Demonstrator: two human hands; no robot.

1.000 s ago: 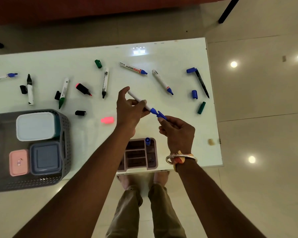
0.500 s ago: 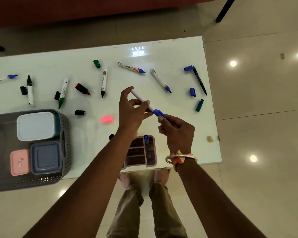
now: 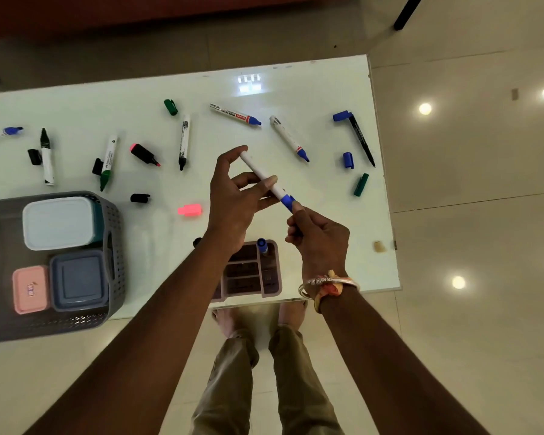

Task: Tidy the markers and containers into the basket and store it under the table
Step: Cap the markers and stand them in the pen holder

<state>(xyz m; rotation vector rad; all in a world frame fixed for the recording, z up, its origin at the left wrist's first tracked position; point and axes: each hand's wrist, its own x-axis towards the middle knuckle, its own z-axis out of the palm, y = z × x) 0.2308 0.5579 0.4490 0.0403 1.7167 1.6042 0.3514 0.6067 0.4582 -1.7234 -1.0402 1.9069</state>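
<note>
The left hand [image 3: 233, 199] grips the white barrel of a blue-tipped marker [image 3: 266, 178], held slanting above the white glossy surface [image 3: 296, 86]. The right hand [image 3: 319, 243] pinches the marker's blue cap [image 3: 289, 202] at the near end, its fingers closed on it; a metal bangle with an orange thread [image 3: 328, 284] circles that wrist. Just below the hands, at the near edge, stands a mauve divided plastic organiser [image 3: 270, 287] with one blue-capped marker [image 3: 261, 244] upright in its far right compartment. To the left, a grey perforated plastic basket [image 3: 115, 246] holds a white-lidded box [image 3: 58, 222], a grey-blue lidded box [image 3: 79, 279] and a small pink box [image 3: 30, 288]. Loose markers and caps lie scattered across the far part of the surface, among them a pink cap [image 3: 189, 210], a black cap [image 3: 139, 198] and a green cap [image 3: 361, 184].
</note>
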